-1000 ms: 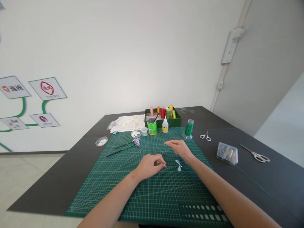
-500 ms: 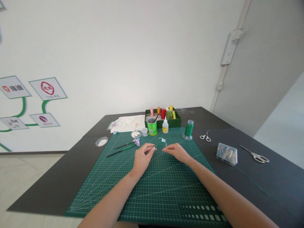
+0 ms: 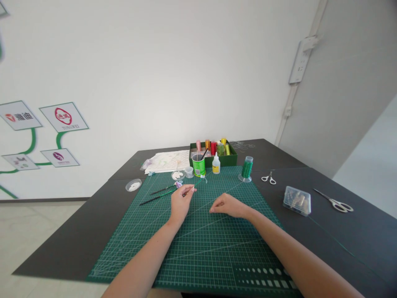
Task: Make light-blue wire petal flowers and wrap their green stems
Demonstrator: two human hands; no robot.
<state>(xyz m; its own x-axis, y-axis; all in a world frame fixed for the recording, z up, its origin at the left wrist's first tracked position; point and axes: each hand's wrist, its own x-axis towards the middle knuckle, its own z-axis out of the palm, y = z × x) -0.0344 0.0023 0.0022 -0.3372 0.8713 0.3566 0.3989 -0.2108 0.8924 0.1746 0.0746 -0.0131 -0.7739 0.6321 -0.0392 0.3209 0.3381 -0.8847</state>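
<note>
My left hand (image 3: pixel 181 203) is closed in a pinch round a thin green stem (image 3: pixel 198 182) above the cutting mat (image 3: pixel 201 244). A small pale blue-white flower (image 3: pixel 203 177) tips the stem, pointing away from me. My right hand (image 3: pixel 230 205) hovers over the mat to the right, apart from the stem. Its thumb and fingertips are pressed together; whatever they hold, if anything, is too small to make out. Just beyond my left hand lies a lilac flower (image 3: pixel 178 184), beside two dark sticks with green parts, one of them a longer stick (image 3: pixel 155 199).
At the back stand a green box (image 3: pixel 231 160) of thread spools, a glue bottle (image 3: pixel 216 164), a green can (image 3: pixel 199 166) and a green thread spool (image 3: pixel 247 169). Dishes of white pieces (image 3: pixel 133 185) sit left. Small scissors (image 3: pixel 269 179), a clear case (image 3: pixel 297 201) and larger scissors (image 3: pixel 336 203) lie right.
My left hand has moved slightly left with the stem and flower. My right hand has drawn back toward me, away from the flower, fingers still pinched.
</note>
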